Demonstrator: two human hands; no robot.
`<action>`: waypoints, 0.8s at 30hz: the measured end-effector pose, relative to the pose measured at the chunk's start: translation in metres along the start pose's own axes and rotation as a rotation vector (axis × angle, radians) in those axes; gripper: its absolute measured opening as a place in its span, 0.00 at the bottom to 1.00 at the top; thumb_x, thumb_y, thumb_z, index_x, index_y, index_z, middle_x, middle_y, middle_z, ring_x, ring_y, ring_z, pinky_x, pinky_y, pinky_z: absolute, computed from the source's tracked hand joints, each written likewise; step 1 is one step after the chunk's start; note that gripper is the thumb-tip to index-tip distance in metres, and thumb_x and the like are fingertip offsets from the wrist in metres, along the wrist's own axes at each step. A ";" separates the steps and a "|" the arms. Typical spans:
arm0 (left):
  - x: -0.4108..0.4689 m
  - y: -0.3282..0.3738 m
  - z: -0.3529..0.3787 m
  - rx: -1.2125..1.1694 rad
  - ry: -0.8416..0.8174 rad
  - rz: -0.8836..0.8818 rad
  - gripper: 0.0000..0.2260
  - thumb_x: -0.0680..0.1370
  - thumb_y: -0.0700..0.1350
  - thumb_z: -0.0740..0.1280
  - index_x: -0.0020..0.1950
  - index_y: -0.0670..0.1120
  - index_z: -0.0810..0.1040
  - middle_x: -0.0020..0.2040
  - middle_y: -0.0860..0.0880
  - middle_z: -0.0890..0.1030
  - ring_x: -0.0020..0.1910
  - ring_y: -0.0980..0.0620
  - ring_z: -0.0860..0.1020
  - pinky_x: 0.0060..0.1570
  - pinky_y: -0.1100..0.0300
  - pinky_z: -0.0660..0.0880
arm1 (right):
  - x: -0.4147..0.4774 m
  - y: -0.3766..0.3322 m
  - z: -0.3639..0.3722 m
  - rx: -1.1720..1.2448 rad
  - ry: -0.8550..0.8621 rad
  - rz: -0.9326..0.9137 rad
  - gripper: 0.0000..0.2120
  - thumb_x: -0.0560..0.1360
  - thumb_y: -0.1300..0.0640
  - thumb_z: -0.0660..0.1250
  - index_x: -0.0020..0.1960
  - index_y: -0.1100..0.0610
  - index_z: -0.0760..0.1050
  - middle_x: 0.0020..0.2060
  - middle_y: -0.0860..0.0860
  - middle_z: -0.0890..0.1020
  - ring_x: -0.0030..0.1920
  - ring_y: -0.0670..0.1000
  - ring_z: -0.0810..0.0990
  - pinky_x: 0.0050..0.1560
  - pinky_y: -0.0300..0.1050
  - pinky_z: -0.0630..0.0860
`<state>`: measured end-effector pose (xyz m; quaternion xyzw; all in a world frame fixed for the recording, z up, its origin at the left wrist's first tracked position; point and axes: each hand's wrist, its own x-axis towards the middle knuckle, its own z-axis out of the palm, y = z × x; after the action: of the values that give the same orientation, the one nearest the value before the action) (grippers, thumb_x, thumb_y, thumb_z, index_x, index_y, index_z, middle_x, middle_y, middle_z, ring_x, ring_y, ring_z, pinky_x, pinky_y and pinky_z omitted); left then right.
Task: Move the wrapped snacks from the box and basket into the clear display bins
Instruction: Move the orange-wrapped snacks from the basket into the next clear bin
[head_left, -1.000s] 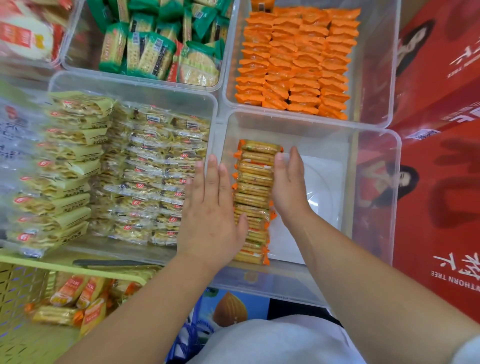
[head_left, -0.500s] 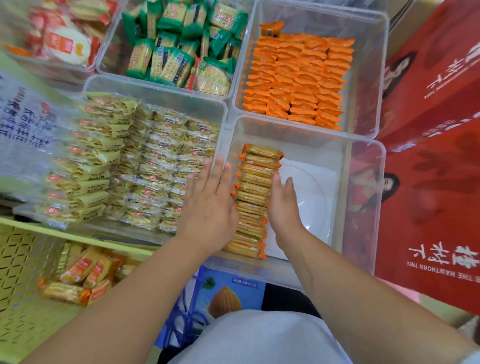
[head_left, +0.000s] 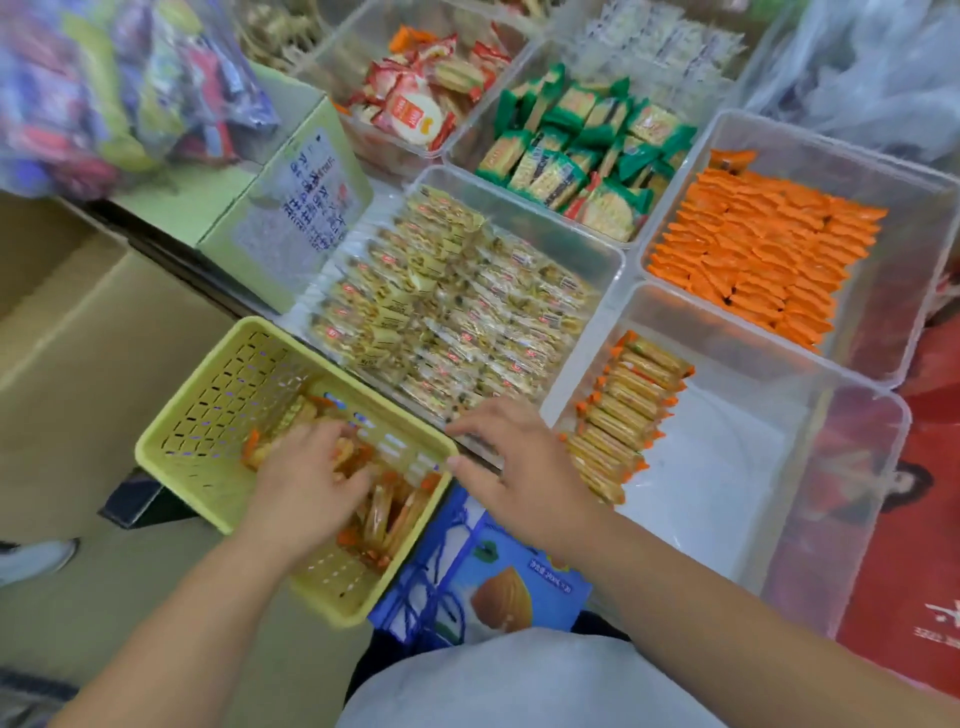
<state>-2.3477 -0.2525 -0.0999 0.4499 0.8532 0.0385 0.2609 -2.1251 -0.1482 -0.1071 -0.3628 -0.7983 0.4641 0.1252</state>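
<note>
Both hands have left the clear bin (head_left: 727, 467) at lower right. The left hand (head_left: 306, 467) is down among the wrapped snacks (head_left: 387, 512) in the yellow basket (head_left: 176, 415) at lower left. They lie directly under its fingers, but its grip is too blurred to tell. The right hand (head_left: 519, 467) hovers beside it, spread and empty.

Left grip (head_left: 306, 483) blurred, snacks (head_left: 387, 512) underneath hidden (partly)

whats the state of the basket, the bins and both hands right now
basket, partly filled with snacks
left hand, inside the basket on the snacks, grip blurred
right hand, open, holding nothing, by the basket rim
nearest bin, one snack row along its left wall
orange-pack bin, mostly filled
</note>
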 end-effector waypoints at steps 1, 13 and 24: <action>0.002 -0.010 -0.004 0.041 -0.095 -0.066 0.26 0.76 0.57 0.73 0.71 0.48 0.76 0.65 0.42 0.78 0.66 0.39 0.75 0.62 0.51 0.71 | 0.003 -0.005 0.008 -0.043 -0.064 -0.044 0.15 0.81 0.47 0.67 0.66 0.48 0.77 0.64 0.45 0.73 0.67 0.48 0.68 0.67 0.49 0.67; 0.030 -0.014 0.052 0.050 -0.612 -0.146 0.47 0.68 0.71 0.72 0.82 0.57 0.62 0.81 0.42 0.52 0.78 0.39 0.63 0.74 0.49 0.65 | 0.014 -0.014 0.038 -0.212 -0.325 0.100 0.22 0.82 0.51 0.66 0.75 0.50 0.70 0.81 0.50 0.54 0.79 0.56 0.58 0.75 0.53 0.63; 0.043 -0.004 0.069 0.068 -0.550 -0.179 0.41 0.64 0.65 0.69 0.77 0.59 0.66 0.80 0.41 0.56 0.74 0.40 0.70 0.68 0.46 0.74 | 0.012 -0.005 0.035 -0.125 -0.294 0.098 0.22 0.82 0.51 0.66 0.75 0.51 0.71 0.77 0.50 0.62 0.74 0.52 0.65 0.65 0.37 0.60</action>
<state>-2.3378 -0.2328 -0.1781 0.3747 0.7878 -0.1368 0.4693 -2.1548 -0.1644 -0.1236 -0.3368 -0.8166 0.4672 -0.0385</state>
